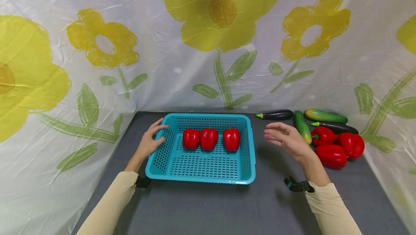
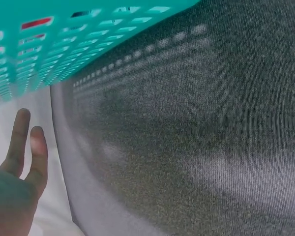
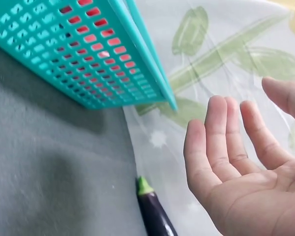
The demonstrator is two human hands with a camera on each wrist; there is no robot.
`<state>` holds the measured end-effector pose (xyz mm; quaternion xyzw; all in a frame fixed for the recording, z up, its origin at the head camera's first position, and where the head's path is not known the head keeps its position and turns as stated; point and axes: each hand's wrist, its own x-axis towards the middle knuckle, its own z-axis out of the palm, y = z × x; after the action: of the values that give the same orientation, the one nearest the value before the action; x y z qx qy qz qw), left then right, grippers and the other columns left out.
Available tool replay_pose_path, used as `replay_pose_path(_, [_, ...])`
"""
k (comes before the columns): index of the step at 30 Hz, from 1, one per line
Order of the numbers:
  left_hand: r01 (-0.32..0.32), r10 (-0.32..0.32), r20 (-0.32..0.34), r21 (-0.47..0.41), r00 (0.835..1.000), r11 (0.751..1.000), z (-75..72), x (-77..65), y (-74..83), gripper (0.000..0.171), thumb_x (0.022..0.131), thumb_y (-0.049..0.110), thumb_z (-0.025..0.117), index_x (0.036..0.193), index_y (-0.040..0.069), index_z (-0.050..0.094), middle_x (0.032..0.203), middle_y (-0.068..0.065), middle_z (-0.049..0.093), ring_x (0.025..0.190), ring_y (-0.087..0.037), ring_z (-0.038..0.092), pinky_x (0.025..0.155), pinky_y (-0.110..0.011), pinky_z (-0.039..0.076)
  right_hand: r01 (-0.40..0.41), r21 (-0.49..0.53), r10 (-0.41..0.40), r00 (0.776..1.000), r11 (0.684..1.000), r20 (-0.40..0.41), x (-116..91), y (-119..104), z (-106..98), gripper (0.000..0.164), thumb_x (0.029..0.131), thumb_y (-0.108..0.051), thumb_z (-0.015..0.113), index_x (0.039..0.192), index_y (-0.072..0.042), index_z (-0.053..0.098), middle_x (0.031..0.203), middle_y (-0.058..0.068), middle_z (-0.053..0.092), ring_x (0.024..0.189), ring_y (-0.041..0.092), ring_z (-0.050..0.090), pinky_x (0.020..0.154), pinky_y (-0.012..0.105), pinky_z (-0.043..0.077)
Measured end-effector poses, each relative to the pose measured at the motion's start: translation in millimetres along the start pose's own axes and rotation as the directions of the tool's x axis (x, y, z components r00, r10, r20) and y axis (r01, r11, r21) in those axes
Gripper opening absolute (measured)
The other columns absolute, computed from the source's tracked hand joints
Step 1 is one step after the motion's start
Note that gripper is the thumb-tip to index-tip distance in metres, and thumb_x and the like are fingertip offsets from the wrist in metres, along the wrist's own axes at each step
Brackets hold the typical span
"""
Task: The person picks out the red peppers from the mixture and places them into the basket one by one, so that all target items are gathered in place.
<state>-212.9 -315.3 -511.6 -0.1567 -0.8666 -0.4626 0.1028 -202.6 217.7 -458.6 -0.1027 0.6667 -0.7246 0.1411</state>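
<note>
A turquoise perforated plastic basket (image 1: 201,181) stands on the dark tabletop with three red bell peppers (image 1: 209,139) inside, two side by side and one a little to the right. At the basket's left rim is my left hand (image 1: 150,143), its fingers spread and bent lightly, overlapping the rim in the head view. Two of its fingers (image 2: 20,140) show below the basket wall in the left wrist view. My right hand (image 1: 287,141) hovers over the table to the right of the basket, fingers extended and palm bare in the right wrist view.
Right of my right hand lie more red bell peppers (image 1: 331,156), two cucumbers (image 1: 326,116) and a dark eggplant (image 1: 339,127). Another eggplant (image 1: 276,114) lies along the table's back edge. A white flower-printed sheet (image 1: 156,69) hangs behind and beside the table.
</note>
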Motion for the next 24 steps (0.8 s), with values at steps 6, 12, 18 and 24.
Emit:
replay_pose_path(6, [-0.046,0.047,-0.034,0.014,0.998,0.999,1.3,0.0,-3.3,0.035,0.086,-0.014,0.062,0.119,-0.004,0.069,0.153,-0.019,0.042,0.132,-0.042,0.045,0.094,-0.061,0.04,-0.019,-0.003,0.019,1.0,1.0,0.009,-6.4,-1.8,-15.5,0.024,0.103,-0.01,0.06,0.125,0.0,0.059,0.119,0.009,0.067,0.108,0.022,0.067,0.093,0.036,0.051])
replay_pose_path(12, [-0.04,0.039,-0.035,-0.018,0.999,0.999,3.2,-0.5,1.6,0.032,0.088,-0.016,0.058,0.117,-0.008,0.068,0.152,-0.026,0.041,0.136,-0.047,0.038,0.097,-0.068,0.033,-0.033,-0.049,0.035,0.999,0.998,0.027,-16.6,-2.5,-33.7,0.026,0.103,-0.01,0.059,0.126,0.001,0.057,0.12,0.008,0.067,0.109,0.022,0.067,0.094,0.036,0.051])
replay_pose_path(18, [-0.034,0.032,-0.016,-0.1,0.999,0.994,-0.3,-2.8,25.5,0.03,0.09,-0.019,0.054,0.118,-0.015,0.064,0.151,-0.034,0.036,0.138,-0.055,0.03,0.098,-0.07,0.03,-0.038,-0.048,0.04,0.999,0.998,0.036,-33.8,-2.5,-56.7,0.024,0.105,-0.008,0.056,0.127,0.0,0.057,0.12,0.006,0.068,0.11,0.019,0.067,0.093,0.034,0.051])
replay_pose_path(24, [-0.04,0.037,-0.03,-0.115,0.999,0.993,0.7,-4.3,20.5,0.029,0.09,-0.017,0.053,0.117,-0.015,0.063,0.151,-0.035,0.035,0.138,-0.054,0.032,0.096,-0.071,0.03,-0.026,-0.017,0.027,0.999,1.0,0.032,-48.0,1.7,-78.9,0.022,0.106,-0.004,0.052,0.126,-0.002,0.06,0.12,0.004,0.069,0.109,0.018,0.068,0.092,0.033,0.052])
